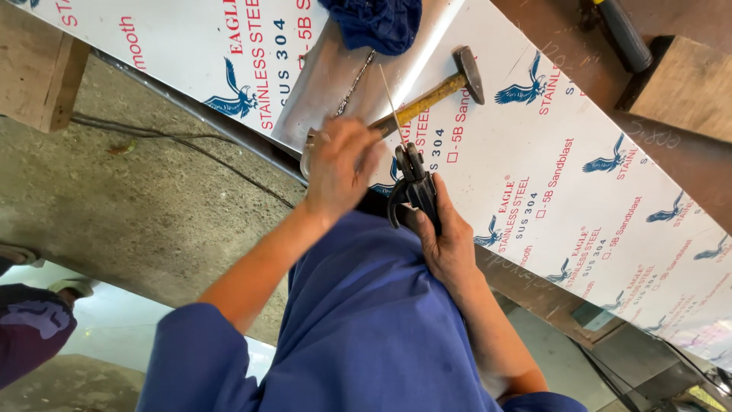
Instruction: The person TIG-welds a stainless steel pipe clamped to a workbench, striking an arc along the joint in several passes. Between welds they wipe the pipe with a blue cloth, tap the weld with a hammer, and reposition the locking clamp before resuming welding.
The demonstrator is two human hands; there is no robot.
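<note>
My right hand [450,244] is shut on a black pair of pliers [415,187], jaws pointing away from me. A thin pale wire [390,99] rises from the jaw tips. My left hand [343,164] is blurred, its fingers curled just left of the jaws and over the end of a yellow-handled hammer [438,91]. Whether it grips the handle is unclear. The hammer lies on a white film-covered steel sheet [579,175]. Both my sleeves are blue.
A blue cloth [377,23] and a thin chain [354,80] lie on a bare steel piece [324,91]. Wooden blocks sit at top right [686,84] and top left [38,69]. A grey-handled tool [625,34] lies nearby. A cable [175,141] crosses the concrete floor. Another person's foot [30,305] is lower left.
</note>
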